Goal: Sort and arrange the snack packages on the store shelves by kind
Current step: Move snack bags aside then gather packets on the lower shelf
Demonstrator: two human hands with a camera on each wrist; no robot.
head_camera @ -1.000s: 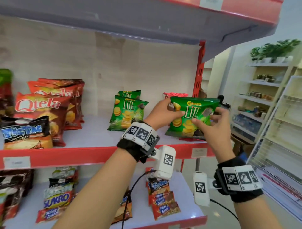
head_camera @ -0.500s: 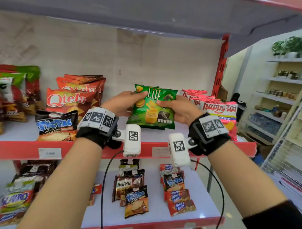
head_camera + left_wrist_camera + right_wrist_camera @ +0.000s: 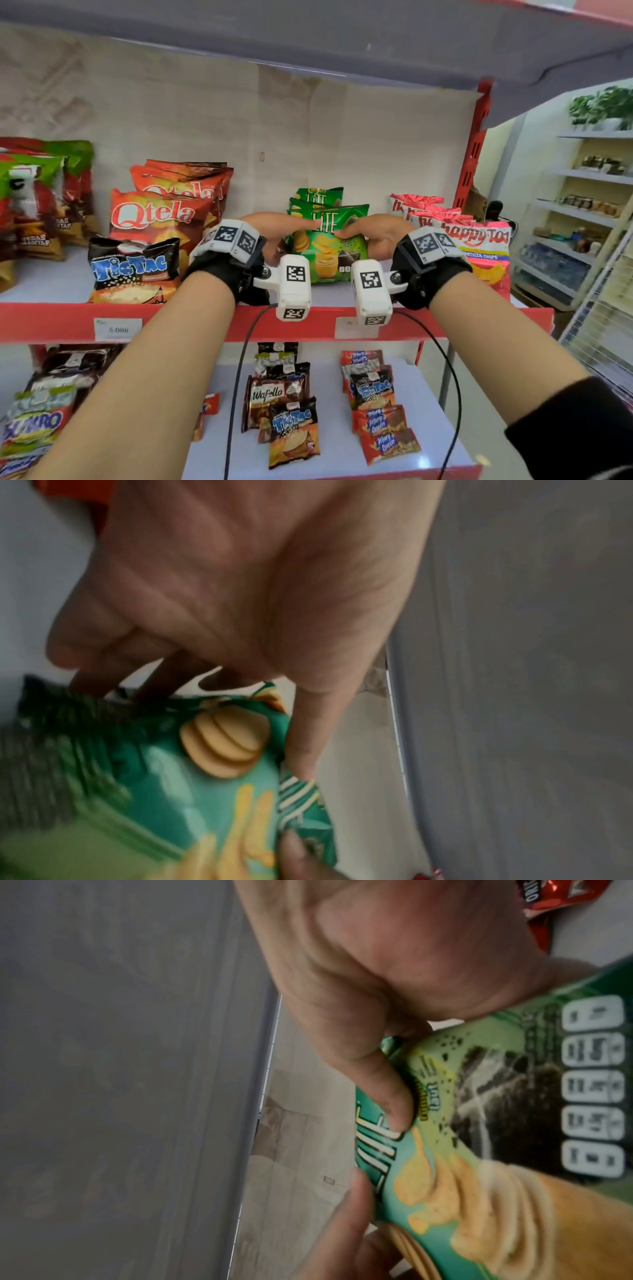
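A green Lite chip bag (image 3: 325,246) stands upright on the red-edged middle shelf (image 3: 445,323), in front of two more green Lite bags (image 3: 320,195). My left hand (image 3: 274,233) grips its left edge, thumb across the front and fingers behind. My right hand (image 3: 373,236) pinches its right edge the same way. The left wrist view shows the bag (image 3: 192,791) under my left hand (image 3: 240,610). In the right wrist view my right thumb (image 3: 387,1093) presses the bag's front (image 3: 496,1137).
Left of the Lite bags stand orange Qtela bags (image 3: 161,222) with a Tic Tac bag (image 3: 133,270) in front. Pink Happy Tos bags (image 3: 479,246) are close on the right. The lower shelf holds Wafello (image 3: 270,394), Tic Tac and Mary Queen packs (image 3: 383,431). Another shelf board hangs overhead.
Both hands carried the green bag leftward from the shelf's right end and lowered it upright in front of the other Lite bags.
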